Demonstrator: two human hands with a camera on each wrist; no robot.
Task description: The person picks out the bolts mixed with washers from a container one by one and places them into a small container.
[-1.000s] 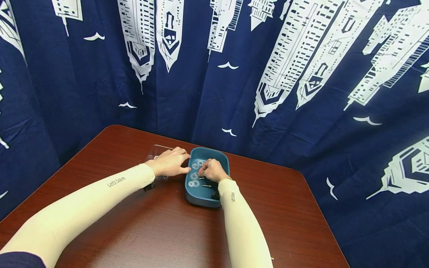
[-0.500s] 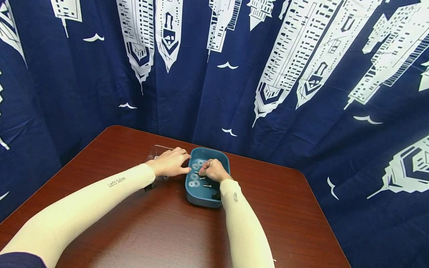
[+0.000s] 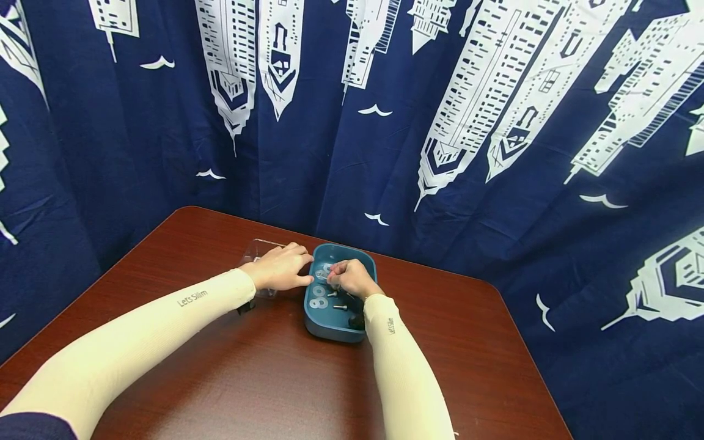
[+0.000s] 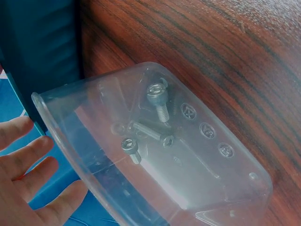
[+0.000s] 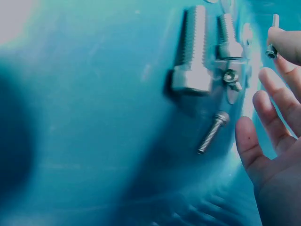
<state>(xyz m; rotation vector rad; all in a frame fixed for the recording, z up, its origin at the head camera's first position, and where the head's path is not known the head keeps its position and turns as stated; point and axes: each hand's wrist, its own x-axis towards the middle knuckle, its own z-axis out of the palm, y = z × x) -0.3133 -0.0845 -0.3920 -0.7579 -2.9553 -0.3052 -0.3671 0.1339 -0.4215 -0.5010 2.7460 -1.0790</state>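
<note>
My right hand point(image 3: 354, 278) is inside the blue bin point(image 3: 332, 332). In the right wrist view it pinches a small socket-head screw point(image 5: 271, 52) between thumb and forefinger, the other fingers loosely bent. Other screws lie in the bin, among them a large bolt point(image 5: 194, 77) and a thin screw point(image 5: 214, 132). Clear round discs point(image 3: 318, 302) lie along the bin's left side. My left hand point(image 3: 280, 267) has its fingers spread, tips at the bin's left rim. Beneath it is a clear plastic container point(image 4: 202, 188) holding several socket-head screws, one of them a thick screw point(image 4: 158, 101).
The brown wooden table point(image 3: 247, 379) carries both containers near its back edge. Behind it hangs a dark blue curtain point(image 3: 330, 159) with white building prints. A black object point(image 3: 356, 322) sits in the bin's near right corner, partly covered by my right forearm.
My right hand has shifted slightly to the right and up, and its fingers have drawn back a little from the bin's floor. The left hand stays in place.
</note>
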